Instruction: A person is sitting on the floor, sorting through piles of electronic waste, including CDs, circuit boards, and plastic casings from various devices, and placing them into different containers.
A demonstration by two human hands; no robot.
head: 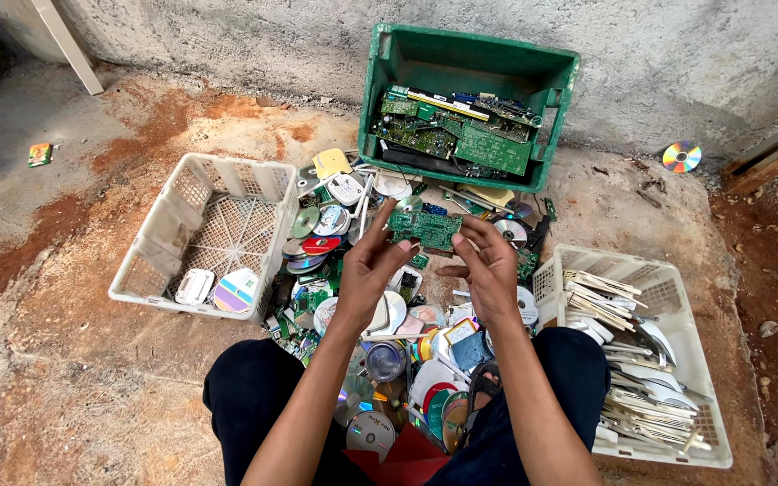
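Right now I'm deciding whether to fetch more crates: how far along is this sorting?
Partly done. The green crate already holds circuit boards; the right basket is full of flat pale pieces; the left basket has just a few items. Both hands, left and right, hold a green board. A big pile of discs remains.

Scrap-sorting yard; bare concrete wall (677, 54), dirt floor (74, 360); crates of circuit boards (452, 135), discs (371, 396).
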